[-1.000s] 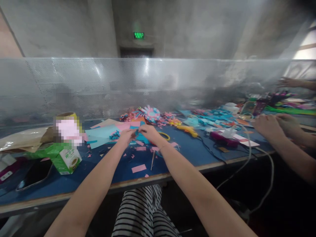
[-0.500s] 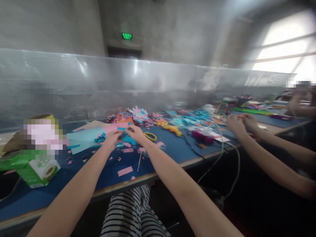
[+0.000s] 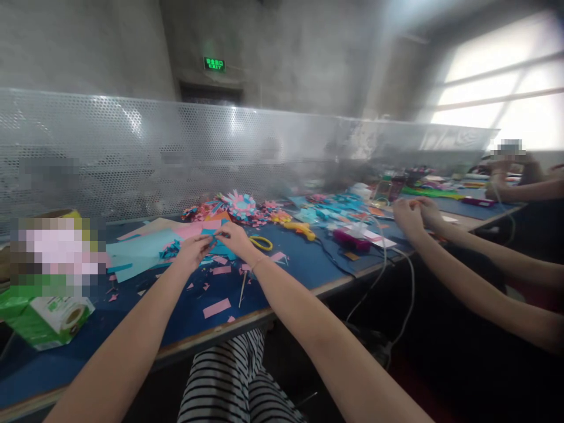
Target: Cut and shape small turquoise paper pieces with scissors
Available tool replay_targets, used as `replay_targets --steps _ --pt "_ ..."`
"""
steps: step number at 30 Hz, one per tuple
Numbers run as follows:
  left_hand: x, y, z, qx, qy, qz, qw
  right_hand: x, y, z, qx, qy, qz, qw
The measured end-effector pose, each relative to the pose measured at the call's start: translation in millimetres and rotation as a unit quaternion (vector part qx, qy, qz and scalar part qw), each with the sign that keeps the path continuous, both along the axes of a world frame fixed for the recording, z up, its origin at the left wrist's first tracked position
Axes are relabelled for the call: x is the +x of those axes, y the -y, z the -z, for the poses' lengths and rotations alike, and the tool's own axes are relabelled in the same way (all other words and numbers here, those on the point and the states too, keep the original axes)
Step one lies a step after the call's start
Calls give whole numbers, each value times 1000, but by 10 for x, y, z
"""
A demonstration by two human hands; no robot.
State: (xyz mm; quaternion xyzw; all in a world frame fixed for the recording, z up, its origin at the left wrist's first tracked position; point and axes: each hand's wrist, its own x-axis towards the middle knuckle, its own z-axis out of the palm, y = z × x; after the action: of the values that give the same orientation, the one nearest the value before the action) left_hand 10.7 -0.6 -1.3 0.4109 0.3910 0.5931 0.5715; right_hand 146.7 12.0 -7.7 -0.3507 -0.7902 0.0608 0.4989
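Over the blue table, my left hand (image 3: 196, 249) and my right hand (image 3: 235, 238) meet, fingertips pinched together. Between them is a small piece of blue paper (image 3: 210, 233), partly covered by the fingers. Crumpled blue paper strips (image 3: 170, 249) lie just left of my left hand, on a large light blue sheet (image 3: 143, 254). A pink sheet (image 3: 196, 229) lies behind my hands. To the right of my right hand rest yellow-handled scissors (image 3: 262, 242), their blades hard to make out.
Pink paper scraps (image 3: 217, 308) and a thin stick (image 3: 242, 288) lie near the table edge. Paper flowers (image 3: 238, 205) are heaped behind. A yellow glue gun (image 3: 299, 230) trails its cord. Green packaging (image 3: 48, 314) stands left. A co-worker's hands (image 3: 412, 216) work at right.
The view has turned slightly right, so everything sits further left. My fingers have shifted a little around the blue paper, and less of it shows between them.
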Motion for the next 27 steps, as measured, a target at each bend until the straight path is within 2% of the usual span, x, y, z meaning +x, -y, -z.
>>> replay_targets --steps 9,12,17,27 --pt "-5 -1 16 -20 51 -8 998 -10 -36 66 51 -5 -20 999" --pt "-23 -9 30 -31 41 -5 999 -10 -40 72 57 -12 -35 998" --pt "-38 -2 30 -25 32 17 999 -9 -16 55 71 -20 -20 997" --pt "-11 28 -1 -30 31 -1 999 11 -25 97 129 8 -31 991"
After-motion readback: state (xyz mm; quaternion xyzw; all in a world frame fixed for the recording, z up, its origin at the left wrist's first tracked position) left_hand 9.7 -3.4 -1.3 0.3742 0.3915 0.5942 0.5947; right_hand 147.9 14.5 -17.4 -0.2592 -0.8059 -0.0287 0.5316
